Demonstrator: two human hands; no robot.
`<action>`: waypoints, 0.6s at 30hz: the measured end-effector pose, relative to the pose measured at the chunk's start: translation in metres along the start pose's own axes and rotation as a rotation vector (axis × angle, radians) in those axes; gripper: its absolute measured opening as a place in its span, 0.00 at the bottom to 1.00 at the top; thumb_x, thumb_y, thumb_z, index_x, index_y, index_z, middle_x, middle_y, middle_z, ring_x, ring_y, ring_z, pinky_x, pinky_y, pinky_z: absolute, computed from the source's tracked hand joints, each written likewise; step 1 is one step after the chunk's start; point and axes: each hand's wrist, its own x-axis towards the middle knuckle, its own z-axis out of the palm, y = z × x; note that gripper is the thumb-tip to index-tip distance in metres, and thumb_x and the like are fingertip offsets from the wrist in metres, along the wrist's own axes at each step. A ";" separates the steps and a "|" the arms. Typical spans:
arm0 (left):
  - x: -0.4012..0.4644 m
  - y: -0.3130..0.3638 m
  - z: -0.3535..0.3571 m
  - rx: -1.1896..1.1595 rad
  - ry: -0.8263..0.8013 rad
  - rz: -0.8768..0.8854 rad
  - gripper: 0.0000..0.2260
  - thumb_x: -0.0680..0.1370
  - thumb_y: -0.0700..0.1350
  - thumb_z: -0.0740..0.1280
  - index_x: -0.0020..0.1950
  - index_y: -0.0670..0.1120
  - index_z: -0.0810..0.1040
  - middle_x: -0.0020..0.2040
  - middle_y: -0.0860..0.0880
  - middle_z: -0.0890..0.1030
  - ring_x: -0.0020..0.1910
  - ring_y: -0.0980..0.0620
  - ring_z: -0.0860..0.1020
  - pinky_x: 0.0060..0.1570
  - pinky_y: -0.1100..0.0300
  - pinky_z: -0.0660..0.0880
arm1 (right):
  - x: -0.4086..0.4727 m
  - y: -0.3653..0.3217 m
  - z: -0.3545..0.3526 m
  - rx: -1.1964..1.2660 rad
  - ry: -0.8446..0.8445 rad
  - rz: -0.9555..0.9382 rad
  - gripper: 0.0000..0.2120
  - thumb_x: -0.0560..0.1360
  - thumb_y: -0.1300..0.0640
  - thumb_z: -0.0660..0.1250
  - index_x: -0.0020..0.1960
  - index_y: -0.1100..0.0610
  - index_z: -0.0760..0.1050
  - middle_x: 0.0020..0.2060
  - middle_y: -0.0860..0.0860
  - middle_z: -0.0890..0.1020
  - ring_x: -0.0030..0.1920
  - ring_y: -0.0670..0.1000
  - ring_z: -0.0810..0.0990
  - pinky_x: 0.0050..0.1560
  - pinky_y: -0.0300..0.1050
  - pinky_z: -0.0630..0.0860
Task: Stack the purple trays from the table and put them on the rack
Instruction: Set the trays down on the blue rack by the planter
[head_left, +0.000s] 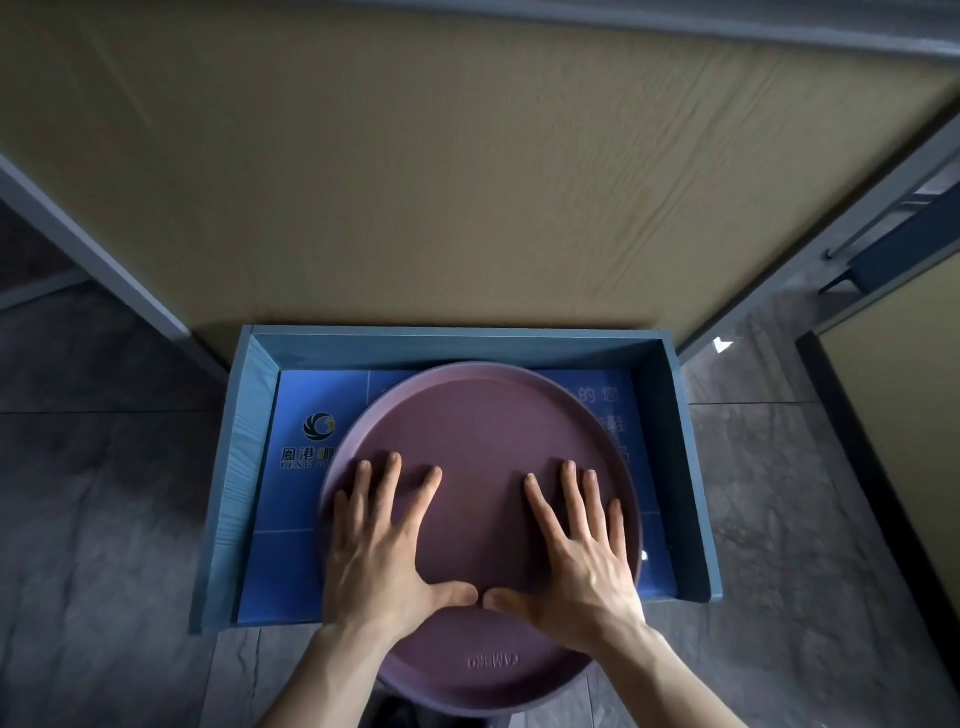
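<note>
A round purple tray (478, 431) lies in the blue box-shaped rack (675, 467), and its near edge juts out over the rack's open front. A second rim shows under that near edge, so it looks like a stack. My left hand (384, 540) and my right hand (576, 540) rest flat on the tray's top surface, fingers spread, thumbs almost touching in the middle. Neither hand grips anything.
The rack's floor is a blue printed sheet (306, 452) with a logo and text. A tan wooden panel (467, 182) with grey framing stands behind the rack. Dark grey floor tiles (104, 519) lie on both sides. A dark blue fitting (893, 244) is at the right.
</note>
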 end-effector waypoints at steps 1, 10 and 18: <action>0.000 0.000 -0.001 -0.002 -0.005 -0.003 0.59 0.52 0.82 0.60 0.80 0.62 0.53 0.83 0.47 0.51 0.81 0.39 0.48 0.77 0.38 0.52 | -0.001 -0.001 0.000 0.006 0.001 0.002 0.62 0.58 0.16 0.58 0.80 0.38 0.29 0.81 0.51 0.29 0.78 0.55 0.23 0.80 0.61 0.33; -0.009 0.016 -0.014 0.098 -0.131 -0.039 0.59 0.55 0.79 0.65 0.79 0.64 0.39 0.81 0.45 0.35 0.80 0.38 0.37 0.76 0.36 0.46 | -0.012 -0.003 -0.003 0.003 0.023 0.038 0.63 0.57 0.16 0.58 0.81 0.39 0.32 0.82 0.56 0.32 0.80 0.61 0.28 0.80 0.63 0.35; -0.008 0.015 -0.013 0.081 -0.152 -0.039 0.61 0.53 0.77 0.69 0.79 0.65 0.41 0.82 0.45 0.38 0.80 0.37 0.37 0.76 0.35 0.47 | -0.010 -0.004 -0.005 -0.012 -0.011 0.037 0.66 0.55 0.16 0.60 0.81 0.39 0.31 0.82 0.57 0.31 0.80 0.63 0.29 0.81 0.62 0.37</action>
